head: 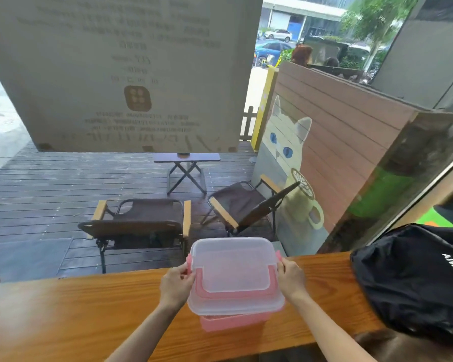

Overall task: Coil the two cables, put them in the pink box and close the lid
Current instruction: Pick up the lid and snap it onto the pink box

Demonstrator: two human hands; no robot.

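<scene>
Pink box (pixel 233 322) on wooden counter (pixel 63 309), translucent lid (pixel 233 270) over it

Black bag (pixel 413 280) crowds counter (pixel 76 309) right; left seemingly open.

Soft, even daylight enters from the open street side ahead; shadows faint. Wooden counter (pixel 63 309) shows mild sheen. Wide-angle bending at edges. Sign text (pixel 126 61) smeared, unreadable. Glass at right carries murky reflections.

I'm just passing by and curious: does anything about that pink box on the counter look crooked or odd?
Yes. The clear lid sits askew, tilted above the pink box rather than seated on it. The left hand and right hand hold its side latches. No cables are visible.
</scene>
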